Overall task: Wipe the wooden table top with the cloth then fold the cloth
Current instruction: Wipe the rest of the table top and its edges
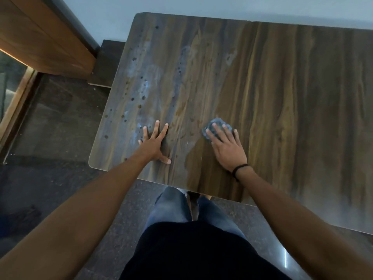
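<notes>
The wooden table top [272, 87] fills the upper right of the head view, with dark droplets and pale smears along its left part. A small bunched grey-blue cloth [217, 123] lies near the front edge, mostly covered by my right hand [226, 147], which presses flat on it with fingers spread. My left hand [154, 143] rests flat on the bare wood to the left of the cloth, fingers apart, holding nothing. A wet streak runs from the cloth toward the front edge.
A wooden cabinet [46, 37] stands at the far left beside a pale wall [201, 7]. Dark speckled floor [56, 128] surrounds the table. My legs in blue jeans [173, 207] stand against the table's front edge.
</notes>
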